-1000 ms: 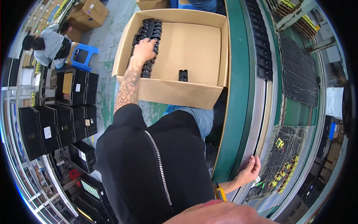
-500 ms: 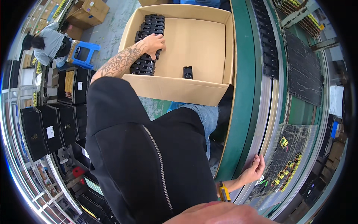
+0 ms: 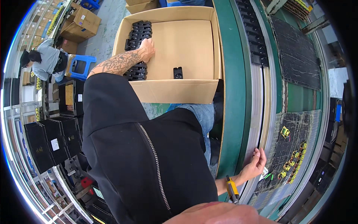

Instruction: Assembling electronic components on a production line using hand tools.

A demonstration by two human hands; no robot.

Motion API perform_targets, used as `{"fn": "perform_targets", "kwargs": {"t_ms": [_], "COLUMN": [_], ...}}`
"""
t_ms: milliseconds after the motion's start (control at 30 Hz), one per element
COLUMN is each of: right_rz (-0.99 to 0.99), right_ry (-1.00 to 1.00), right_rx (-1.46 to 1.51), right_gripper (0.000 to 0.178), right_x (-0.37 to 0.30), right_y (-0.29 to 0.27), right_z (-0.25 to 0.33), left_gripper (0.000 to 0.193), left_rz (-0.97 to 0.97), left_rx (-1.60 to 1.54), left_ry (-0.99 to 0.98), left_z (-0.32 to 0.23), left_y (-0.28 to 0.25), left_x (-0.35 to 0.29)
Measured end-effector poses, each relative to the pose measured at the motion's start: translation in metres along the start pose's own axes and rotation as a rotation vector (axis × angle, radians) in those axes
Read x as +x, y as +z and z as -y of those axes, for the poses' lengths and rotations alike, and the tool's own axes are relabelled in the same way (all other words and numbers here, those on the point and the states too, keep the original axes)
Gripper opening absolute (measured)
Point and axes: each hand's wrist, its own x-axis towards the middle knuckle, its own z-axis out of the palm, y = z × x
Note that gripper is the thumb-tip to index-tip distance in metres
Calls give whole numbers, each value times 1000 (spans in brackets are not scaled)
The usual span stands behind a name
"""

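Note:
My left hand [image 3: 147,50], at the end of a tattooed forearm, reaches into an open cardboard box [image 3: 179,91]. Its fingers bend down beside a stacked row of black plastic parts [image 3: 141,33] along the box's left side; what they hold, if anything, is hidden. One loose black part [image 3: 178,72] stands near the front wall of the box. Over by the metal rail [image 3: 256,119] of the bench, my right hand [image 3: 255,164] has curled fingers, thumb close to the fingertips. Nothing clear shows between them. A yellow and black object [image 3: 233,188] sits at that wrist.
Black parts [image 3: 254,37] line the far rail. Small yellow components [image 3: 292,164] lie on a dark mat to the right. The green bench edge [image 3: 233,112] runs beside the box. At left are black crates [image 3: 41,145], a blue stool [image 3: 82,66] and another person [image 3: 46,56].
The whole view has shifted, so the box appears farther left. Inside it, my left hand has moved slightly nearer me and its fingers are more tucked in. My right hand stays by the rail.

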Motion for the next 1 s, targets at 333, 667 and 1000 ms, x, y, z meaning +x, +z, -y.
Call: {"fn": "perform_targets", "kwargs": {"t_ms": [333,667,1000], "right_rz": [58,61,102], "right_ry": [-1,-32,-757], "right_rx": [30,55,-9], "right_gripper": [26,26,99], "right_x": [4,0,32], "right_y": [2,-2,62], "right_z": [-2,-4,72], "left_gripper": [33,25,51], "left_rz": [-144,-577,310], "left_rx": [-411,-2256,-3426], "left_ry": [-130,-455,605], "left_z": [51,41,-131], "left_y": [1,-36,-242], "left_x": [-41,-72,-71]}}
